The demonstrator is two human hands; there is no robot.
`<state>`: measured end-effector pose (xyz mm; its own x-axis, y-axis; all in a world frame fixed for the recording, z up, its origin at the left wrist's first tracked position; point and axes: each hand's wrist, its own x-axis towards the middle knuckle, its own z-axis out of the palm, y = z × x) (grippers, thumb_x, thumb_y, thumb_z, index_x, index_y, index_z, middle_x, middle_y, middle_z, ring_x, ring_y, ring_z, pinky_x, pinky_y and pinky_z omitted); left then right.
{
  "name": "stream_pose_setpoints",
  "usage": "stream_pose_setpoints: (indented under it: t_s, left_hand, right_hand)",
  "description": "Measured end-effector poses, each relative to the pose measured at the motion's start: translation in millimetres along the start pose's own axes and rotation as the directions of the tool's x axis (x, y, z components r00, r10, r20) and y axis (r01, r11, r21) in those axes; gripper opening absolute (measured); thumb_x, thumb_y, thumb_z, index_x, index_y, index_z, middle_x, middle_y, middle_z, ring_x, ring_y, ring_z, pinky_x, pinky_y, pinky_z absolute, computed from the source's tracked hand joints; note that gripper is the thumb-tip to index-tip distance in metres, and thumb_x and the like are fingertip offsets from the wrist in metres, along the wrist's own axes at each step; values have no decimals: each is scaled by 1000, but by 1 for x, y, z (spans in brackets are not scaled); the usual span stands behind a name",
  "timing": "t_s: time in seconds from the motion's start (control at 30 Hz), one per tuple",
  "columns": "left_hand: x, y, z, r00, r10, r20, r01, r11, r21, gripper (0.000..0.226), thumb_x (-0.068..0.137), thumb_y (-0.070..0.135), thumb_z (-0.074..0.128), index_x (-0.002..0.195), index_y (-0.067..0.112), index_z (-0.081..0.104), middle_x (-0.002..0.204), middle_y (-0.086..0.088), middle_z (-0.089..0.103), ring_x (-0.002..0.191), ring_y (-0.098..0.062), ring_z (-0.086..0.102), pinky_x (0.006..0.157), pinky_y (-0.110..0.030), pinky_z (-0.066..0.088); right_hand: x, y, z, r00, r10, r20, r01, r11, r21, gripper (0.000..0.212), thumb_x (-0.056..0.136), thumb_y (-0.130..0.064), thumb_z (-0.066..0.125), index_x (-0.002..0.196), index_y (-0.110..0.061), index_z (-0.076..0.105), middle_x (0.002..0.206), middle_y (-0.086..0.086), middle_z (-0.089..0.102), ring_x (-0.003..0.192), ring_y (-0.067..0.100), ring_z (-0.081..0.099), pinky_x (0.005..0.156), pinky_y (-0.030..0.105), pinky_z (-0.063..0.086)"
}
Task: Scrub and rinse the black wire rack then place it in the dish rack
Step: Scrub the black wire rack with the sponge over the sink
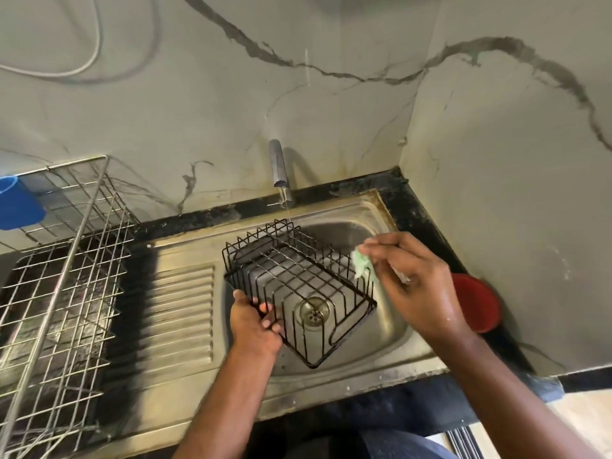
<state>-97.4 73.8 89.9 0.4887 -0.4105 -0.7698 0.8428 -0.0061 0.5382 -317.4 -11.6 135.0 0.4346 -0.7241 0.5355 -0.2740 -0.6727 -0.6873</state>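
Observation:
The black wire rack [294, 286] hangs tilted over the steel sink basin [390, 329]. My left hand [253, 323] grips its near-left corner, fingers curled round the wires. My right hand [410, 279] pinches a green scrubber [362, 261] at the rack's right rim. A thin stream of water falls from the tap [279, 167] onto the rack's far corner. The metal dish rack [63, 276] stands on the counter at the left.
A blue cup [18, 203] sits at the dish rack's far left. A red lid or bowl [477, 301] lies on the dark counter right of the sink. The ribbed drainboard [182, 309] lies between sink and dish rack. Marble walls close the back and right.

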Motion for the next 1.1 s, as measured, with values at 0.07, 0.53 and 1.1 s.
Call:
stream_pose_setpoints:
  t_s: [0.07,0.53,1.1]
  left_hand:
    - [-4,-2,3,1000,15,-5,-15,997,74,52,104,54,42,64,21,47,38,7,40,23,-7,26,31,-10,18]
    - [-21,-13,14,877,264,402,-411,845,343,60,82,73,47,81,13,52,56,2,41,35,-10,34,31,-19,29]
    - [-26,-18,13,855,239,460,-428,827,365,46,98,55,46,79,14,47,47,3,49,30,-7,39,27,-18,30]
  right_hand:
    - [5,-15,8,990,-87,109,87,996,6,32,89,5,65,114,-12,75,118,4,65,112,13,64,90,22,54]
    - [15,-31,27,886,-254,387,319,941,-112,35,89,-3,63,120,-17,71,126,3,63,110,11,62,88,16,53]
    - [39,8,22,997,-24,-75,18,997,-78,23,89,2,64,107,-6,76,119,8,65,111,17,64,88,26,59]
